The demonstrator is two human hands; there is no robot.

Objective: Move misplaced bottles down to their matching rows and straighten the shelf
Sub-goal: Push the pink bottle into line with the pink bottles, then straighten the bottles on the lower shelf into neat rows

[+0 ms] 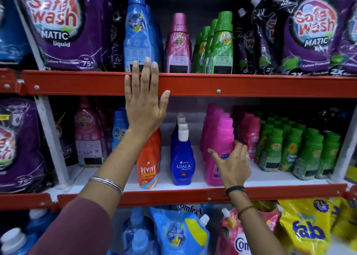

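Observation:
My left hand point(144, 98) lies flat and open against the red rail of the upper shelf point(251, 85), fingertips just below a tall blue bottle point(138, 34). To its right on that shelf stand a pink bottle point(178, 44) and several green bottles point(219, 44). My right hand point(232, 163) hovers with fingers spread in front of the magenta bottle row point(219, 139) on the middle shelf, touching or nearly touching the front bottle. Left of it stand a blue Ujala row point(182, 158) and an orange Revive bottle point(149, 158).
Purple Safe Wash pouches point(58, 26) flank the upper shelf on both sides. The middle shelf holds smaller pink bottles point(250, 135) and green bottles point(289, 152) at right, pink and blue ones at left. Below sit refill pouches, including a yellow Fab pouch point(307, 229).

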